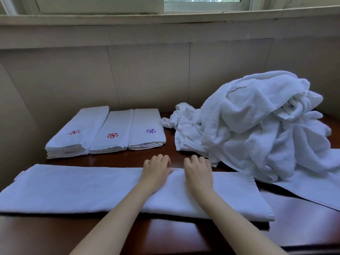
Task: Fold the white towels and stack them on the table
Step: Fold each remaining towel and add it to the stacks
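A long white towel (73, 188), folded lengthwise into a strip, lies across the near part of the dark wooden table (165, 234). My left hand (155, 171) and my right hand (198, 172) rest side by side on its far edge near the middle, fingers curled over that edge. Behind them sit three piles of folded white towels: a left pile (77, 133) with a red emblem, a middle pile (112, 133) with a red emblem, and a right pile (146, 130) with a blue emblem. A big heap of unfolded white towels (257, 129) fills the right side.
A tiled wall (147, 74) runs close behind the table, with a window sill above it. One flat towel (312, 194) spreads out from under the heap toward the table's right front. Bare wood shows along the near edge.
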The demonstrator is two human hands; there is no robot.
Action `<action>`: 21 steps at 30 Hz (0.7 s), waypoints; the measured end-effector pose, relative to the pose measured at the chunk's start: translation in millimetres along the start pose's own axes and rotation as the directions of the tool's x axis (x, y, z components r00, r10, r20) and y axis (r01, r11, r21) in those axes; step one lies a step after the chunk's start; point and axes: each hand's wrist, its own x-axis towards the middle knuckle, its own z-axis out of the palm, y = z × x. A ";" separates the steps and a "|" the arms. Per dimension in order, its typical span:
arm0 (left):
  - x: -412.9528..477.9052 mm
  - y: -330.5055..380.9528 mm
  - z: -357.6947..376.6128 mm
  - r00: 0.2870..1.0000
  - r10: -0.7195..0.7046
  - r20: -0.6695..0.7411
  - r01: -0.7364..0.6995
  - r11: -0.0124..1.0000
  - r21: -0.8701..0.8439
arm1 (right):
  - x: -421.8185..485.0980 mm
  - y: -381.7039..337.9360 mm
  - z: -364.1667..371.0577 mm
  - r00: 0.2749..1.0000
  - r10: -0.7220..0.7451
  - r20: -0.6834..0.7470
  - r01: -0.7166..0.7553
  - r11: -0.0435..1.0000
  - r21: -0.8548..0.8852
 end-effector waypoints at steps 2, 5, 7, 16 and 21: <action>-6.3 1.0 -1.7 0.995 -0.021 -0.094 0.029 0.996 0.084 | -8.3 -15.4 13.5 0.986 -0.163 0.042 0.154 0.975 0.160; -19.9 -7.5 -11.6 0.997 -0.062 -0.051 0.056 0.992 -0.114 | -15.5 -18.1 32.9 0.972 -0.156 0.176 0.091 0.939 0.333; -36.9 -20.9 -18.0 0.993 -0.080 0.086 0.102 0.947 -0.304 | -14.0 -13.5 36.2 0.972 -0.158 0.174 0.091 0.935 0.342; -83.6 -139.5 -32.2 0.898 -0.306 0.316 0.294 0.952 0.087 | -14.5 -12.7 28.6 0.843 -0.365 0.395 0.260 0.919 0.297; -98.4 -216.5 -60.2 0.768 -0.635 0.083 0.627 0.772 0.110 | -7.9 -32.9 22.5 0.804 -0.218 0.554 0.137 0.973 0.184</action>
